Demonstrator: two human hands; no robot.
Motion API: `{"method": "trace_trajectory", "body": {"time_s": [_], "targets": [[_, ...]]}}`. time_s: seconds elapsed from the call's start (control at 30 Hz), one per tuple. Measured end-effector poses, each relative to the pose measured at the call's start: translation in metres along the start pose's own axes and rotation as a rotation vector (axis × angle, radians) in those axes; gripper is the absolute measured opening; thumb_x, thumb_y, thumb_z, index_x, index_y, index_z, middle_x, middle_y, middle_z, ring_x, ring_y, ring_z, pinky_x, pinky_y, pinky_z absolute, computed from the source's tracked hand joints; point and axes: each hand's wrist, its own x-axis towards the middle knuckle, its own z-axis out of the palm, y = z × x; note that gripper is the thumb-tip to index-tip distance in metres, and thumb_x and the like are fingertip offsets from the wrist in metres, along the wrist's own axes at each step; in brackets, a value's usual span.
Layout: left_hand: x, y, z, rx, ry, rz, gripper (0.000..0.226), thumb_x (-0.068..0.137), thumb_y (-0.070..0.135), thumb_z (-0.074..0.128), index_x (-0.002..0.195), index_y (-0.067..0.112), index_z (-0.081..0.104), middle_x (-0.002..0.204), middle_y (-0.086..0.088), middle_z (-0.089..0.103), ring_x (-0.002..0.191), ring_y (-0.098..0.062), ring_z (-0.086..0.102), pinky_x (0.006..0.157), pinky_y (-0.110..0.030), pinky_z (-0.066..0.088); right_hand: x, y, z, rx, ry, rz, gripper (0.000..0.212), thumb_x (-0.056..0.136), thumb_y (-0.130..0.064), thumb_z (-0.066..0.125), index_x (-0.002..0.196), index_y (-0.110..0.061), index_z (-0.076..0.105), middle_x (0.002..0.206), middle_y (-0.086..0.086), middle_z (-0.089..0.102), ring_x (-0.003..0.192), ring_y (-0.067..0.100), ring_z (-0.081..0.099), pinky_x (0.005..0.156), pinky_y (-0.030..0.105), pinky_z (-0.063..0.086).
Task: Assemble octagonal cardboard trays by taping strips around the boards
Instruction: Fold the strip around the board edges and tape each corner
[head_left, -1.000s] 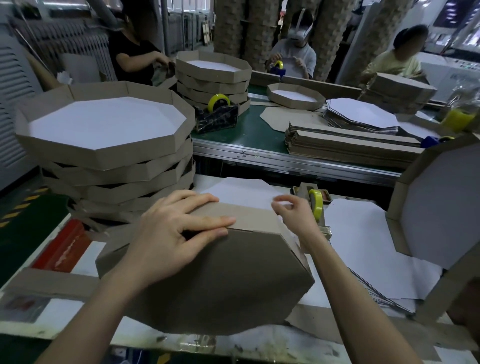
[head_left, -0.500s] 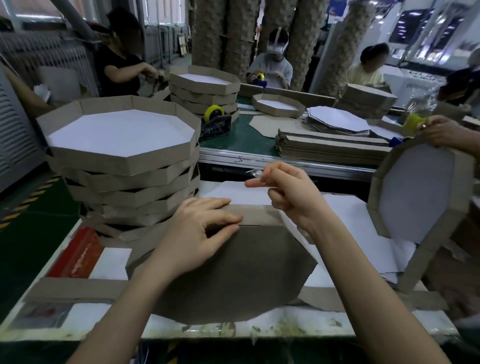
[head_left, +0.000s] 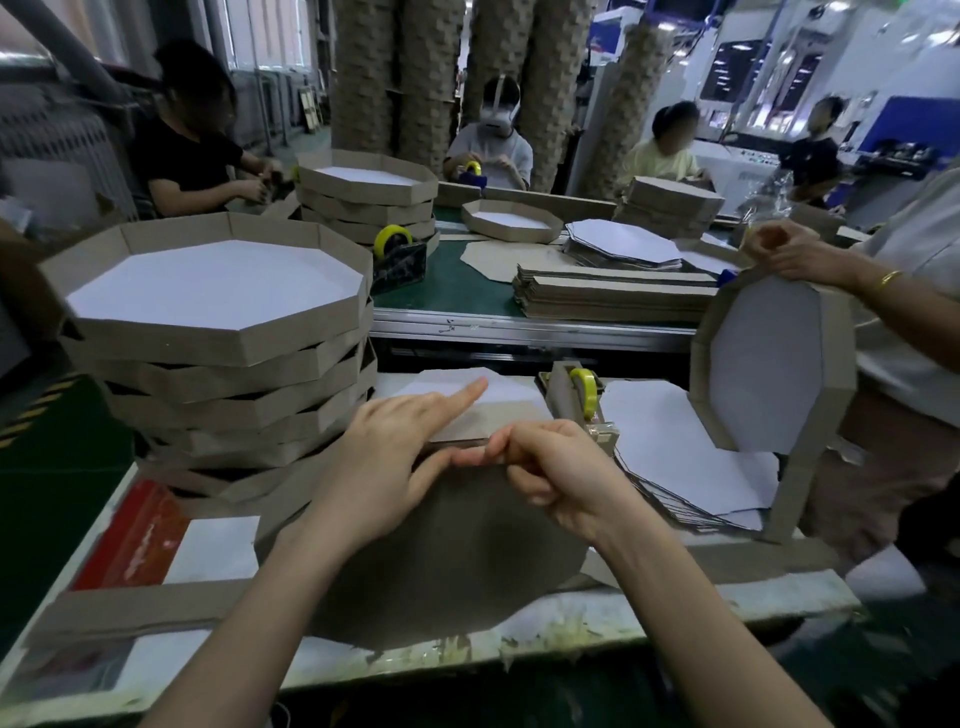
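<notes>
Headset-wearing worker (head_left: 491, 150) behind green conveyor (head_left: 447, 280)

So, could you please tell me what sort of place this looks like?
Probably a packaging workshop's assembly line: stacked octagonal cardboard trays, bundled cardboard strips on a green conveyor belt, and a tape dispenser.

Tray stack (head_left: 215, 332) left of board (head_left: 447, 561); tape dispenser (head_left: 582, 402) behind

1. Daylit windows (head_left: 260, 31) line the far left wall.
2. Dark green floor (head_left: 52, 483) carries yellow hazard stripes (head_left: 36, 410).
3. A green-topped conveyor table (head_left: 452, 283) crosses the middle.
4. White machines (head_left: 753, 78) stand far right.
</notes>
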Motion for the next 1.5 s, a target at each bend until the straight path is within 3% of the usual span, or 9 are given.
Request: {"method": "trace_trajectory", "body": {"time_s": [0.13,0.3,0.47,0.63,0.73,0.83,0.97,1.2,1.5], "targets": [[0.0,-0.001,0.001,0.062,-0.022,0.02,0.042,0.096,0.031,0.057,0.135,0.045,0.052,0.135,-0.001,0.055,0.126,-0.022,0.048,0.102,-0.036,0.029,-0.002,0.012,-0.004,-0.014,-0.026,0.002,0.035,0.092,0.003,0.039,0.07,-0.004,0.065,0.1,0.028,0.072,0.031,0.005,0.027,0.032,0.014,0.021],[0.001,0.0,0.003,0.046,-0.02,0.012,0.04,0.094,0.041,0.046,0.133,0.038,0.057,0.132,0.0,0.058,0.123,-0.021,0.051,0.101,-0.035,0.032,0.002,0.022,-0.009,-0.025,-0.074,0.012,0.045,0.088,-0.002,0.039,0.062,-0.016,0.073,0.097,0.019,0.075,0.032,0.004,0.027,0.033,0.013,0.022],[0.003,-0.009,0.006,0.003,0.005,-0.012,0.035,0.095,0.04,0.051,0.129,0.042,0.059,0.128,0.006,0.06,0.119,-0.017,0.051,0.098,-0.032,0.03,0.006,0.031,-0.017,-0.202,-0.044,0.078,0.034,0.084,-0.001,0.041,0.057,-0.015,0.056,0.09,0.019,0.076,0.035,0.006,0.029,0.034,0.015,0.026],[0.007,-0.013,0.007,-0.009,-0.009,-0.034,0.038,0.092,0.047,0.045,0.128,0.046,0.058,0.131,0.008,0.058,0.121,-0.014,0.05,0.099,-0.032,0.03,0.007,0.042,-0.025,-0.676,0.288,-0.732,0.022,0.081,-0.007,0.049,0.065,-0.016,0.062,0.065,-0.004,0.065,0.055,0.005,0.051,0.052,0.018,0.039],[0.009,-0.009,0.008,-0.017,0.004,-0.034,0.038,0.091,0.047,0.046,0.126,0.045,0.06,0.125,0.009,0.06,0.116,-0.014,0.052,0.096,-0.032,0.033,0.01,0.04,-0.034,-1.074,0.411,-1.095,0.016,0.077,-0.012,0.061,0.093,-0.009,0.065,0.088,-0.004,0.057,0.075,0.011,0.054,0.063,0.021,0.045],[0.01,-0.009,0.008,-0.005,0.005,-0.04,0.038,0.091,0.051,0.044,0.126,0.047,0.06,0.118,0.015,0.059,0.111,-0.011,0.053,0.095,-0.037,0.039,0.015,0.039,-0.036,-1.183,0.357,-1.117,0.039,0.082,-0.026,0.069,0.118,-0.022,0.057,0.108,-0.002,0.045,0.094,0.022,0.054,0.08,0.029,0.048],[0.011,-0.007,0.009,-0.012,0.038,-0.046,0.037,0.09,0.052,0.042,0.122,0.047,0.061,0.113,0.018,0.058,0.106,-0.01,0.055,0.092,-0.038,0.041,0.025,0.037,-0.035,-1.216,0.358,-1.256,0.008,0.087,-0.023,0.072,0.092,-0.018,0.076,0.099,-0.004,0.042,0.084,0.019,0.045,0.068,0.032,0.043],[0.014,-0.005,0.007,-0.03,0.039,-0.077,0.044,0.085,0.05,0.038,0.121,0.049,0.062,0.11,0.024,0.057,0.102,-0.004,0.051,0.088,-0.031,0.037,0.035,0.036,-0.037,-1.202,0.285,-1.264,0.013,0.086,-0.022,0.07,0.082,-0.016,0.08,0.093,-0.002,0.041,0.086,0.016,0.04,0.073,0.023,0.035],[0.029,0.011,0.01,0.086,0.096,-0.156,0.052,0.083,0.079,0.036,0.107,0.048,0.071,0.097,0.016,0.07,0.089,-0.013,0.061,0.076,-0.032,0.042,0.037,0.036,-0.038,-1.234,0.261,-1.268,0.015,0.087,-0.023,0.068,0.081,-0.015,0.079,0.094,-0.002,0.041,0.086,0.018,0.04,0.072,0.026,0.038]]}}
